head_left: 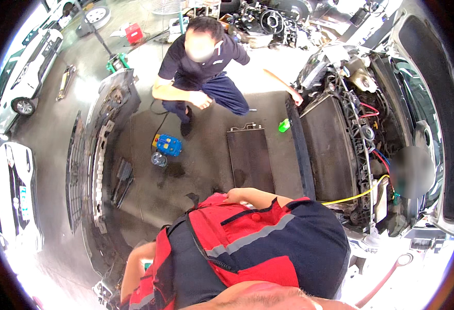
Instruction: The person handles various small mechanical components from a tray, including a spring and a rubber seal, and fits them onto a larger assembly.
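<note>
My right hand [232, 196] is curled on the front edge of my red and navy jacket [258, 227], its fingers closed on the cloth. At my left side, my left hand [144, 251] is partly covered by the jacket, and its fingers are hidden. On the floor in front of me lies a dark flat condenser [250, 157] with metal pipe fittings at its far end. To its left are a blue pump [168, 145] and a clear plastic container [158, 159]. A small bright green object [284, 125] sits right of the condenser.
A person [201, 72] crouches opposite, one hand on the dark front crossbar [300, 150] of an open-bonnet car. A yellow hose [358, 196] runs into its engine bay. A detached bumper [103, 170] stands at left; white cars [28, 77] are beyond.
</note>
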`<move>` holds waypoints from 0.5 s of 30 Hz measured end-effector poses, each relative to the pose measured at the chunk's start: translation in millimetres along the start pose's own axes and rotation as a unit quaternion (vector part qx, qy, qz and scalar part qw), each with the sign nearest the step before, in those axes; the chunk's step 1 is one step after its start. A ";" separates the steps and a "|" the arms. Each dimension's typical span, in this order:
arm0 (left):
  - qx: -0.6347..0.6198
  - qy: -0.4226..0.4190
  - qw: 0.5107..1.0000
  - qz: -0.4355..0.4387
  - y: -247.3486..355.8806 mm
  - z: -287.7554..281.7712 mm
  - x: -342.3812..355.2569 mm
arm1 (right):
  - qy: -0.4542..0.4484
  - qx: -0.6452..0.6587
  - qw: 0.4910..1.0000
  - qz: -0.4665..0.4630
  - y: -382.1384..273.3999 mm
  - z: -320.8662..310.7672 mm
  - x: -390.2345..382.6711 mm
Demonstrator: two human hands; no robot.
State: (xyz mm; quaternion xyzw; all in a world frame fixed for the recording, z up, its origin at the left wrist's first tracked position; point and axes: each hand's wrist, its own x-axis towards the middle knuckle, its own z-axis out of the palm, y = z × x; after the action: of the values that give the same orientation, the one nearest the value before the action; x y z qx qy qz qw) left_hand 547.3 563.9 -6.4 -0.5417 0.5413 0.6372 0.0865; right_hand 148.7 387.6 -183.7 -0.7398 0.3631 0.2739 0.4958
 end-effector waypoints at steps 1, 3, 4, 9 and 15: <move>-0.002 0.006 1.000 -0.010 2.0 -1.8 7.0 | -0.024 -0.008 1.000 -0.009 0.1 -4.6 0.5; -0.016 0.018 0.999 -0.035 4.3 -0.5 14.1 | -0.029 -0.006 0.999 -0.011 -0.7 -10.7 -0.7; -0.020 0.020 0.999 -0.042 6.0 -3.5 20.8 | -0.028 -0.004 1.000 -0.009 -0.1 -13.9 -2.7; -0.037 0.028 0.997 -0.067 8.0 -3.6 36.9 | -0.019 0.013 1.000 -0.014 11.1 -26.6 -11.0; -0.008 0.025 0.995 0.100 -23.5 60.8 43.7 | -0.002 0.015 1.000 -0.015 53.6 -24.6 -5.3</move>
State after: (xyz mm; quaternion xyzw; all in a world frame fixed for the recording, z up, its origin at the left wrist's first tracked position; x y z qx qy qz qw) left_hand 509.9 600.1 -65.2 -0.5014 0.5898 0.6331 0.0047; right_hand 103.4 352.9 -199.4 -0.7373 0.3544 0.2627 0.5116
